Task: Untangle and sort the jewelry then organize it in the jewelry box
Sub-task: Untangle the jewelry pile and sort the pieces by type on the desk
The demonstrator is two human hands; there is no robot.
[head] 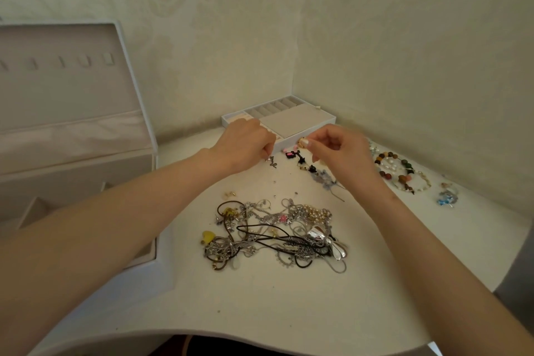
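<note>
A tangled heap of chains, cords and pendants (274, 235) lies on the white table in front of me. My right hand (341, 153) pinches a small gold earring (302, 142) beside the white tray insert (289, 121). My left hand (245, 144) has its fingers curled down at a small silver charm (271, 161) on the table; whether it grips the charm is unclear. The open jewelry box (75, 136) stands at the left with its lid up.
Small dark and pink earrings (297, 157) lie between my hands. Beaded bracelets (398, 170) and a blue piece (446, 199) lie at the right. A gold stud pair (229, 194) sits above the heap. Walls close in behind and to the right; the table's curved edge is near me.
</note>
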